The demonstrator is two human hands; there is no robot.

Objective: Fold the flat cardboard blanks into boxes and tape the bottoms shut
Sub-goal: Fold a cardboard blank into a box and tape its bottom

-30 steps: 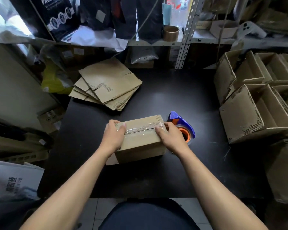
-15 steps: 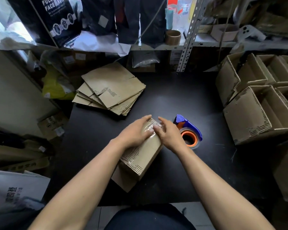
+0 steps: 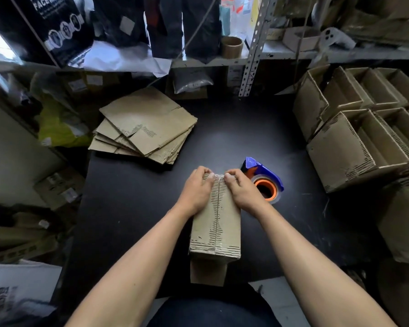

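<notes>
Black tabletop (image 3: 132, 208) carries box (image 3: 219, 227) at near centre, taped seam up. Left hand (image 3: 195, 192) and right hand (image 3: 243, 192) press its far end, fingers (image 3: 208, 177) curled over far edge. Tape dispenser (image 3: 263, 179) just right; flat blanks (image 3: 147, 128) far left.

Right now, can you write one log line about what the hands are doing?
left hand: pressing box | right hand: pressing box | tape dispenser: on table, right of box | flat blanks: stacked, untouched
</notes>
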